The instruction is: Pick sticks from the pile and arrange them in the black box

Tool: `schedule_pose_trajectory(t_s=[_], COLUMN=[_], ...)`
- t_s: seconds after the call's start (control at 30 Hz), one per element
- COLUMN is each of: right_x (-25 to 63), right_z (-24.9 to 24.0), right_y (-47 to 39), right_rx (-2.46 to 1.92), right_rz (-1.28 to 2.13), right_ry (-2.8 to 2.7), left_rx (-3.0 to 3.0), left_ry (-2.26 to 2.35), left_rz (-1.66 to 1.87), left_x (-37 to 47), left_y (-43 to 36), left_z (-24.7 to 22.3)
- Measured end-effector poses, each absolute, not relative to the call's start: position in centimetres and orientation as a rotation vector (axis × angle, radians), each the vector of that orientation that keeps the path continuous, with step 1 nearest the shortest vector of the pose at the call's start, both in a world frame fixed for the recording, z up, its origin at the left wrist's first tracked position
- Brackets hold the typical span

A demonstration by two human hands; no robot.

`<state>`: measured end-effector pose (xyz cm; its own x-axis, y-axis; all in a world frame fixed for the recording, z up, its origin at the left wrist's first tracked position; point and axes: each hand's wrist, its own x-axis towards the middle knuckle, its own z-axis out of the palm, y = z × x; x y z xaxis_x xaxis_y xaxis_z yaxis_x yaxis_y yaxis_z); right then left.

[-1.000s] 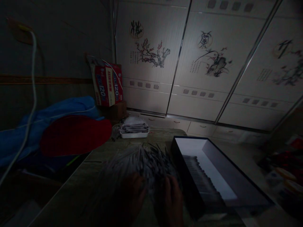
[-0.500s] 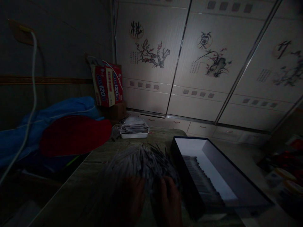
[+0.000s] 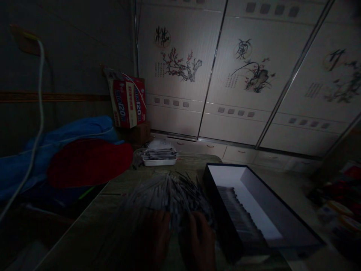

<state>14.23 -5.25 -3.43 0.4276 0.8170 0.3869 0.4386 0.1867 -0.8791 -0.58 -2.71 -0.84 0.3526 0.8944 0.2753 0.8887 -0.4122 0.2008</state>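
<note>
Dim light leaves both hands dark and partly blurred. A loose pile of thin pen-like sticks (image 3: 166, 188), pale and dark, is spread over the table in front of me. At its near edge, my left hand (image 3: 158, 235) has its fingers curled together; what they hold is hidden in shadow. Just beside it, my right hand (image 3: 199, 237) is closed, thumb and forefinger pinched at the end of a thin pale stick (image 3: 184, 201). To the right stands a dark-rimmed box (image 3: 267, 210) with a white inside, where a row of similar sticks (image 3: 239, 214) lies along the left wall.
A small white tray (image 3: 160, 163) full of sticks sits at the table's far end. Left of the table (image 3: 113, 194) are a red rounded cloth-like item (image 3: 90, 162) and blue fabric (image 3: 76, 130). A white cable (image 3: 41, 94) hangs down the left wall. Behind are a red carton (image 3: 128, 101) and cabinet doors (image 3: 175, 90).
Both hands stay over the near edge of the pile with only small finger shifts. A pale stick now shows more clearly at my right fingertips. The box and tray have not moved.
</note>
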Motion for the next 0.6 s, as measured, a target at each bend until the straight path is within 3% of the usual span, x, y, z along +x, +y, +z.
schedule_pose_trajectory(t_s=[0.3,0.6], right_x=[13.4,12.7], right_z=[-3.4,-3.8], right_y=[-5.4,-6.1], right_rx=[-1.481,-1.448], right_rz=[0.347,0.352], right_ry=[-1.093,-1.185], left_rx=[1.859,1.183], left_ry=[1.535,1.362], left_rz=[1.092,1.336], left_x=[-0.6,-1.8], left_y=[-0.9,-0.3], left_z=[-1.6,1.5])
